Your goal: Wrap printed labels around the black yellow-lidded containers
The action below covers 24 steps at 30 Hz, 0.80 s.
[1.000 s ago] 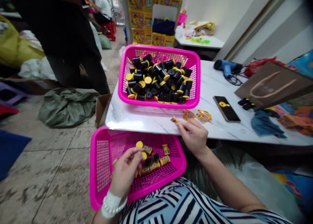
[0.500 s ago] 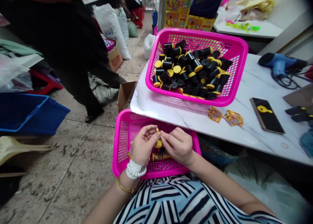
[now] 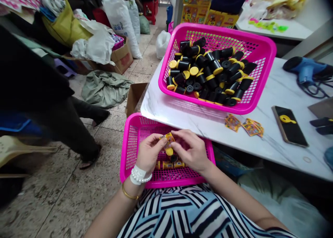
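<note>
upper basket (image 3: 223, 30) at 1 o'clock was loaded with yellow-capped black tubes (image 3: 215, 65); lower basket (image 3: 124, 151) at 6 o'clock held some yellow-wrapped tubes (image 3: 168, 165). left hand (image 3: 147, 153) had its fingers pinching an orange label (image 3: 170, 139) above the lower one, right hand's (image 3: 192, 151) fingers narrowly apart at its 3 o'clock edge, couldn't tell if gripping. long axis was unclear too.

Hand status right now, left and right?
Left hand: closed, pinching a small yellow printed wrapper.
Right hand: thumb and fingers at the wrapper's edge; can't tell if gripping it.
</note>
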Each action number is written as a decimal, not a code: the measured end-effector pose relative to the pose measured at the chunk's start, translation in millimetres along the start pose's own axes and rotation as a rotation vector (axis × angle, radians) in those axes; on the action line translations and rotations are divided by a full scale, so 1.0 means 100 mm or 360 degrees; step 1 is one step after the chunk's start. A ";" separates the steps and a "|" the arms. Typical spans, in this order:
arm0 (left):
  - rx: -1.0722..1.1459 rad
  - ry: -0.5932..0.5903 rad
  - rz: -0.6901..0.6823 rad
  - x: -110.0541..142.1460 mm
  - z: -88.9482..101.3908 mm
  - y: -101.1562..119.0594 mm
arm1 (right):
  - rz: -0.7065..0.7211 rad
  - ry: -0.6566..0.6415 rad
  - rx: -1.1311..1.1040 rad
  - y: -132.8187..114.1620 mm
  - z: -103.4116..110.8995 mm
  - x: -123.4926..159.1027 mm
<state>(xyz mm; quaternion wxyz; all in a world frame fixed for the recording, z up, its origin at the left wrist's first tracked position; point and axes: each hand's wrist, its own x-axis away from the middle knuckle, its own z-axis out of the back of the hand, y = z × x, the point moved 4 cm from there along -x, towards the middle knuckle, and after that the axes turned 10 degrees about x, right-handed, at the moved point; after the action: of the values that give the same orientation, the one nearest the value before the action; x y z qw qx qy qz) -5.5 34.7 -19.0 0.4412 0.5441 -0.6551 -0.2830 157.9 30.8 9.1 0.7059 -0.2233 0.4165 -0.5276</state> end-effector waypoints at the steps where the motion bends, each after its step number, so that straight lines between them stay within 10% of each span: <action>1: 0.0017 -0.0014 0.0046 0.00 0.01 0.02 | -0.0203 -0.0109 -0.0215 0.05 0.00 -0.02; 6: -0.0096 -0.0100 0.0141 0.01 0.00 0.05 | -0.0801 -0.0779 -0.0857 0.13 -0.21 0.06; 13: -0.0069 0.0202 -0.0177 0.14 0.10 0.02 | -0.0800 -0.0116 -0.0630 0.19 -0.31 0.17; 24: -0.0131 0.0188 -0.0187 0.22 0.07 -0.02 | -0.0670 -0.0101 -0.0564 0.16 -0.30 0.26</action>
<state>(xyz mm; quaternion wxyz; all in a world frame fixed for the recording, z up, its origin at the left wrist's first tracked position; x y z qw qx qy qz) -11.0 12.4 -18.0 0.4837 0.5789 -0.5826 -0.3025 144.8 16.2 -28.6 0.5434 -0.4413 0.4245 -0.5743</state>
